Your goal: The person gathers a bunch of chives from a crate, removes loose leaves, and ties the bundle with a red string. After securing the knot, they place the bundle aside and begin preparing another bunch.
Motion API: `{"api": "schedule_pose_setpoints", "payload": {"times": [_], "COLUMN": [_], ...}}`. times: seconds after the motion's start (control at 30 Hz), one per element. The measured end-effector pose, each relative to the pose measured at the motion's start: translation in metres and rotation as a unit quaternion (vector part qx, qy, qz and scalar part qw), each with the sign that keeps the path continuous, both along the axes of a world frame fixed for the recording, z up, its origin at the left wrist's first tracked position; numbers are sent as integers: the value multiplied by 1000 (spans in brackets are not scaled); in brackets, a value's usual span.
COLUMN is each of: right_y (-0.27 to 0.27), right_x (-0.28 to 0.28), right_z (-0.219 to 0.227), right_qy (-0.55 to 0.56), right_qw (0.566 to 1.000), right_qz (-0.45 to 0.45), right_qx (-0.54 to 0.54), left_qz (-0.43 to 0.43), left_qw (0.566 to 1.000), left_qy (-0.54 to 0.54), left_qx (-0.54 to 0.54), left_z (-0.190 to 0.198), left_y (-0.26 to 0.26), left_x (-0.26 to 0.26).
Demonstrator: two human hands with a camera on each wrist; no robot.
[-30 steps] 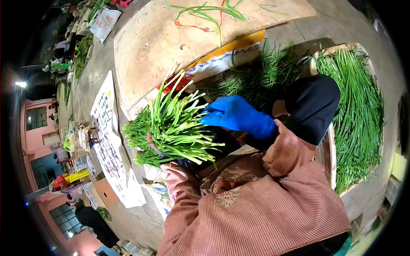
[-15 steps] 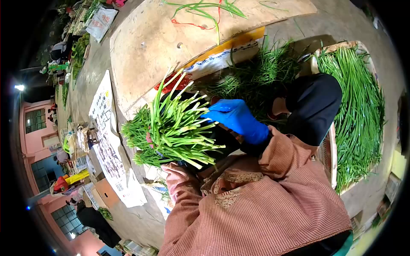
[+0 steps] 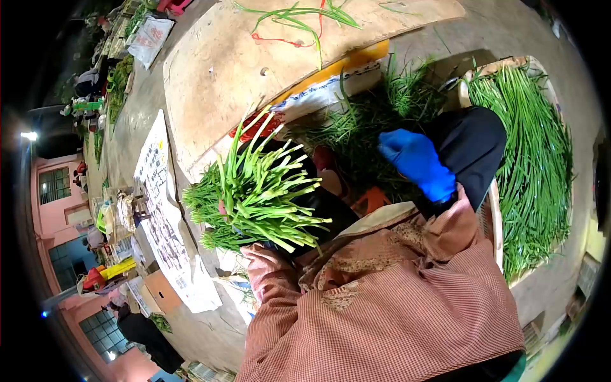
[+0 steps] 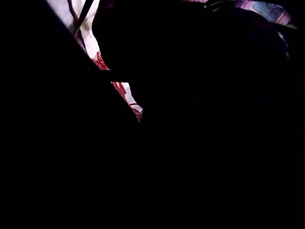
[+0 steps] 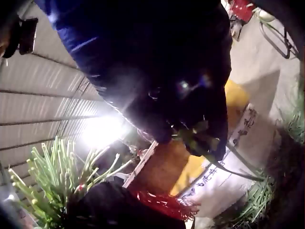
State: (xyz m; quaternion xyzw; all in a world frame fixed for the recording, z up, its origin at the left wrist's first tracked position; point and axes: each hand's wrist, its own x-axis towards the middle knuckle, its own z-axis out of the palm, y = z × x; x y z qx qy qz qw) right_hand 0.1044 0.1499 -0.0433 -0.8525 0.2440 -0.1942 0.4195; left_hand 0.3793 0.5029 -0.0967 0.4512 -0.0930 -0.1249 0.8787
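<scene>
Chive bundle [image 3: 264,204] lies by the left sleeve [image 3: 272,270], nine o'clock from the right hand [image 3: 417,164], stem ends toward three; right pinches blades [image 5: 233,174]; left hidden, grip unclear.

board [image 3: 216,70]: matt wood | sleeve [image 3: 270,270]: checked cloth | trousers [image 3: 474,149]: smooth cloth

Blue-gloved right hand [image 3: 414,159] now away from the bunch [image 3: 261,191], beside the dark-trousered knee [image 3: 474,149]
</scene>
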Motion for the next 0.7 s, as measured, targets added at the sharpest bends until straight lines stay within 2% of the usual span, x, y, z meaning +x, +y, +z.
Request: {"api": "schedule_pose_setpoints", "payload": {"times": [0.07,0.1,0.13,0.17,0.2,0.27,0.3,0.47,0.5,0.53,0.57,0.6,0.67,0.7], "right_y": [9,18,31,42,53,66,68,59,54,49,37,33,29,34], "right_x": [13,22,32,41,52,71,77,64,60,55,50,54,63,71], "right_z": [16,21,26,30,35,44,42,42,40,38,37,43,64,77], "right_qy": [76,75,-6,-86,-88,-171,-163,-122,-126,-123,-115,-114,-142,-144], "right_qw": [991,991,989,967,967,964,970,966,930,863,891,893,931,945], "right_qz": [107,109,100,90,95,133,156,178,129,74,88,91,128,118], "right_qx": [3,1,112,221,221,156,90,144,319,484,429,426,312,268], "left_qz": [-1,-1,0,1,5,6,6,14,16,19,19,22,24,26], "left_qw": [1000,1000,1000,1000,1000,1000,1000,999,998,998,997,997,995,994], "left_qy": [-1,-3,-3,-6,-9,-15,-17,-43,-51,-59,-69,-76,-92,-99], "left_qx": [1,0,0,0,0,-4,-5,-15,-17,-20,-19,-22,-24,-25], "left_z": [0,0,0,0,2,3,3,3,4,5,5,6,8,10], "left_y": [0,-1,0,1,2,1,1,2,2,2,1,0,-1,-2], "left_x": [-1,-1,-2,-2,-2,-5,-6,-9,-9,-10,-10,-10,-11,-11]}}
